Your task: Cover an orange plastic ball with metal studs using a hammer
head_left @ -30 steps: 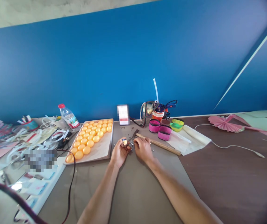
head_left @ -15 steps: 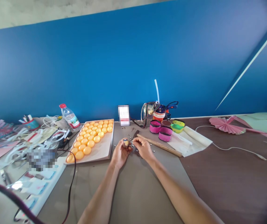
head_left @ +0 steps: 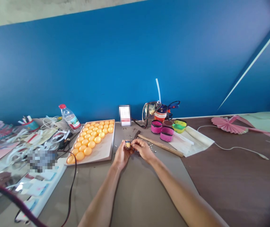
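In my left hand (head_left: 120, 157) is a small round object (head_left: 127, 144), tan on its face with dark blue and shiny bits around the rim; its exact kind is too small to make out. My right hand (head_left: 143, 150) is closed in a pinch against the right side of that object. Whatever lies between its fingertips is too tiny to see. Small silvery bits (head_left: 151, 147) are scattered on the table around both hands. Just beyond the right hand lies a hammer (head_left: 160, 145), its dark head toward the middle and its wooden handle running right.
Orange balls (head_left: 91, 144) fill much of a shallow tray (head_left: 105, 150) on the left. A bottle (head_left: 71, 118), cables and a white power strip (head_left: 46, 194) crowd the far left. Magenta bands (head_left: 166, 134), a yellow-green band (head_left: 180, 125) and white paper (head_left: 197, 142) lie right.
My right hand has moved slightly left, and its fingertips now meet the round object in my left hand. The camera view has shifted a little.
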The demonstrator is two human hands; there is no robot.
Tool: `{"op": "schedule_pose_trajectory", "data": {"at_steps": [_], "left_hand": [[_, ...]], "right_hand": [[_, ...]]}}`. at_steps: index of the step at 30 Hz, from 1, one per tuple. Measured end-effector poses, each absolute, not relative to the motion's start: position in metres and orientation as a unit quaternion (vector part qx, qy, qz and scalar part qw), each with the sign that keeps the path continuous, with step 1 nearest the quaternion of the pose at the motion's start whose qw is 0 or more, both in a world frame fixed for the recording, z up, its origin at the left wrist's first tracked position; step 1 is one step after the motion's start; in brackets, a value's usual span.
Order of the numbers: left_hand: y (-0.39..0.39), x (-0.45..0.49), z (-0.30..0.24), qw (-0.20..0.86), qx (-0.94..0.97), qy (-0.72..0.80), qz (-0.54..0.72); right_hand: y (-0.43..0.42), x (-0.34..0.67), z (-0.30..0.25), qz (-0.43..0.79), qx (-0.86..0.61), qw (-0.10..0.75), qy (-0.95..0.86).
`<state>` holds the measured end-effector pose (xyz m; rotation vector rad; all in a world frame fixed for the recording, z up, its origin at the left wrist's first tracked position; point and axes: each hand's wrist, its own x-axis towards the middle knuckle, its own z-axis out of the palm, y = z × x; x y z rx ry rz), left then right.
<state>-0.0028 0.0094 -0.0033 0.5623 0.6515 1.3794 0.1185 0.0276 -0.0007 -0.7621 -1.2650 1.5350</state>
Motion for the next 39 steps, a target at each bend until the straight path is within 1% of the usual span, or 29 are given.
{"op": "schedule_pose_trajectory", "data": {"at_steps": [6, 14, 20, 39], "left_hand": [[0.011, -0.002, -0.008, 0.683, 0.256, 0.304, 0.612], [0.009, 0.002, -0.004, 0.668, 0.276, 0.319, 0.614], [0.008, 0.003, -0.005, 0.647, 0.302, 0.335, 0.615], [0.005, 0.001, -0.019, 0.57, 0.386, 0.43, 0.584]], "right_hand": [[0.031, 0.12, -0.005, 0.652, -0.312, 0.462, -0.514], [0.033, 0.12, -0.011, 0.697, -0.263, 0.456, -0.487], [0.033, 0.12, -0.012, 0.713, -0.258, 0.454, -0.469], [0.033, 0.119, -0.018, 0.672, -0.333, 0.454, -0.481]]}}
